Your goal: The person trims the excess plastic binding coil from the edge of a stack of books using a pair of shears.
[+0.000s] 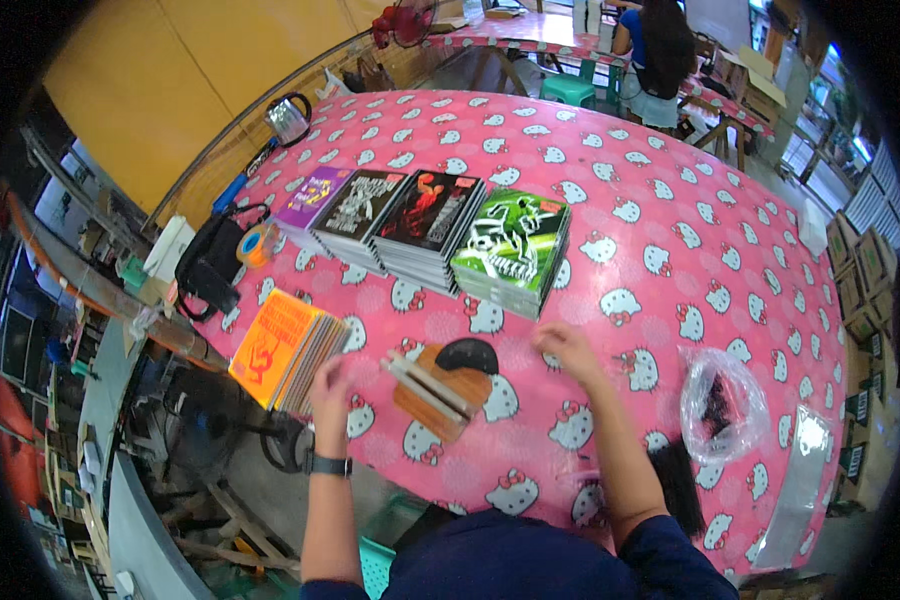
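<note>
My left hand [330,388] is up beside a stack of orange-covered books [280,345] at the table's near left edge. Its fingers are slightly blurred and look apart; whether they touch the stack I cannot tell. My right hand [564,350] hovers over the table just in front of a stack of green-covered books [510,240], its fingers loosely bent with nothing seen in them. Between my hands lies a brown wooden board [425,410] with two narrow pale bars across it. A dark rounded object [467,354] rests at its far right corner.
Behind stand stacks of red-and-black [430,210], black-and-white [360,205] and purple books [313,200]. A black bag [215,260], a tape roll [257,246] and a kettle [288,118] are left. A clear plastic bag [725,405] lies right. Another person [655,60] is at a far table.
</note>
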The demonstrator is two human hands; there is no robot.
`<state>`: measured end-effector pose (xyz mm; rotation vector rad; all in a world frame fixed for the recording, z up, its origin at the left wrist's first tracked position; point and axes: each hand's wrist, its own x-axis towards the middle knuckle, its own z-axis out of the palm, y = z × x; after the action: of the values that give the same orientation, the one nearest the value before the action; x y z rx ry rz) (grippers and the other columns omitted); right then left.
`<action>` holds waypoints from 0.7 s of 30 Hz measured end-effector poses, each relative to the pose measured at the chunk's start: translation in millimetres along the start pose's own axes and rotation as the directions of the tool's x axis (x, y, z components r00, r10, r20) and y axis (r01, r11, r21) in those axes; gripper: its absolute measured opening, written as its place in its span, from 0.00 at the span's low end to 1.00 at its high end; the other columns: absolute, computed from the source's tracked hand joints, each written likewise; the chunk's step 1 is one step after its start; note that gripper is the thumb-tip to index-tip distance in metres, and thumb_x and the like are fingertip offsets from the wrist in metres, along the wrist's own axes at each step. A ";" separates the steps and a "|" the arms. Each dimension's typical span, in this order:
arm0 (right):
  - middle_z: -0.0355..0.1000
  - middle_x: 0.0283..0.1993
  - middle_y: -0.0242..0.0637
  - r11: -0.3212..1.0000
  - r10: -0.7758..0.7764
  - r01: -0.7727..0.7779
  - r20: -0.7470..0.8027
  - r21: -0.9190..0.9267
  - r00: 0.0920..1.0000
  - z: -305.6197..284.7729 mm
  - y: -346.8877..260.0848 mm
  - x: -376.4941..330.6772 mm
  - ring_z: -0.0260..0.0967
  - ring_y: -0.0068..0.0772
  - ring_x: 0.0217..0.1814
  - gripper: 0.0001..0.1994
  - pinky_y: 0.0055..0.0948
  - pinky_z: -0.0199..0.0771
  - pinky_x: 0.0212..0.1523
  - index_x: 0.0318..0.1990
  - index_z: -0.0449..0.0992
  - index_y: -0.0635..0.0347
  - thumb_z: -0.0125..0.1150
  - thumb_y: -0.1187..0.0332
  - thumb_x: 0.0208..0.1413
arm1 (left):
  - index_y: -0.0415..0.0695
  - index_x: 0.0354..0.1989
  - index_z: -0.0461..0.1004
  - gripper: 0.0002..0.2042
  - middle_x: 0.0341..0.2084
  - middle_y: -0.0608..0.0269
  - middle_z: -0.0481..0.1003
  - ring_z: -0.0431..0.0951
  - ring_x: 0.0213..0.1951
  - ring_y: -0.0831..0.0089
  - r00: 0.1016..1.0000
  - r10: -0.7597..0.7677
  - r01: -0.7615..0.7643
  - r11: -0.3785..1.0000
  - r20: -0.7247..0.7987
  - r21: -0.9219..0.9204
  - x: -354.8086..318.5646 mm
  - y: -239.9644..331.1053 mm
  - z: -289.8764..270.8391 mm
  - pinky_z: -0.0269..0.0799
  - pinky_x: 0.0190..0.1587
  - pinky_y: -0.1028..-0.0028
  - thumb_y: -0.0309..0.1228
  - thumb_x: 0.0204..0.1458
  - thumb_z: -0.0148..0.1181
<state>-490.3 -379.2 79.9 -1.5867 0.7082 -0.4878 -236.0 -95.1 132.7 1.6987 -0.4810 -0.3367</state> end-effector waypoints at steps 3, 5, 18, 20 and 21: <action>0.69 0.44 0.45 0.909 -0.221 0.252 0.130 -0.332 0.967 42.8 7.2 -27.1 0.66 0.35 0.46 0.20 0.32 0.66 0.46 0.47 0.69 0.61 0.60 0.69 0.43 | 0.38 0.45 0.70 0.14 0.42 0.61 0.71 0.70 0.42 0.74 0.982 -0.185 0.186 0.983 -0.020 0.009 -79.4 -40.1 -32.2 0.65 0.45 0.76 0.25 0.47 0.54; 0.67 0.48 0.48 0.791 -0.393 0.416 0.149 -0.448 0.907 72.8 9.9 -37.5 0.63 0.40 0.52 0.23 0.35 0.63 0.50 0.49 0.68 0.60 0.60 0.69 0.41 | 0.40 0.44 0.70 0.13 0.40 0.63 0.72 0.70 0.39 0.77 0.967 -0.255 0.254 0.965 0.002 -0.066 -122.0 -71.4 -49.1 0.64 0.40 0.78 0.26 0.48 0.54; 0.67 0.46 0.45 0.510 0.106 0.029 0.096 -0.860 0.990 21.9 -28.7 -187.2 0.60 0.49 0.51 0.22 0.41 0.62 0.51 0.45 0.70 0.58 0.61 0.55 0.44 | 0.43 0.57 0.59 0.24 0.47 0.64 0.69 0.68 0.44 0.75 0.930 -0.316 0.234 0.902 -0.187 -0.362 -85.8 -71.8 -158.8 0.61 0.47 0.72 0.38 0.53 0.52; 0.66 0.48 0.44 0.503 0.125 -0.134 -0.081 -0.854 0.989 25.0 -13.2 -213.9 0.59 0.50 0.52 0.23 0.42 0.61 0.51 0.45 0.70 0.58 0.61 0.54 0.44 | 0.43 0.58 0.58 0.25 0.50 0.62 0.67 0.67 0.46 0.75 0.928 -0.330 0.241 0.886 -0.174 -0.396 -65.1 -65.2 -172.5 0.60 0.50 0.70 0.40 0.53 0.51; 0.65 0.49 0.43 0.493 0.116 -0.245 -0.216 -0.835 0.969 30.8 -5.6 -223.1 0.58 0.50 0.52 0.24 0.44 0.61 0.51 0.45 0.70 0.58 0.61 0.53 0.44 | 0.42 0.60 0.55 0.29 0.55 0.57 0.61 0.64 0.50 0.70 0.933 -0.318 0.223 0.878 -0.167 -0.424 -54.9 -69.4 -179.0 0.56 0.53 0.68 0.44 0.53 0.50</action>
<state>-629.3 -203.2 101.0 -2.3906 1.3522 -0.0324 -189.5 95.3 94.6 1.3782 0.0106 -0.4033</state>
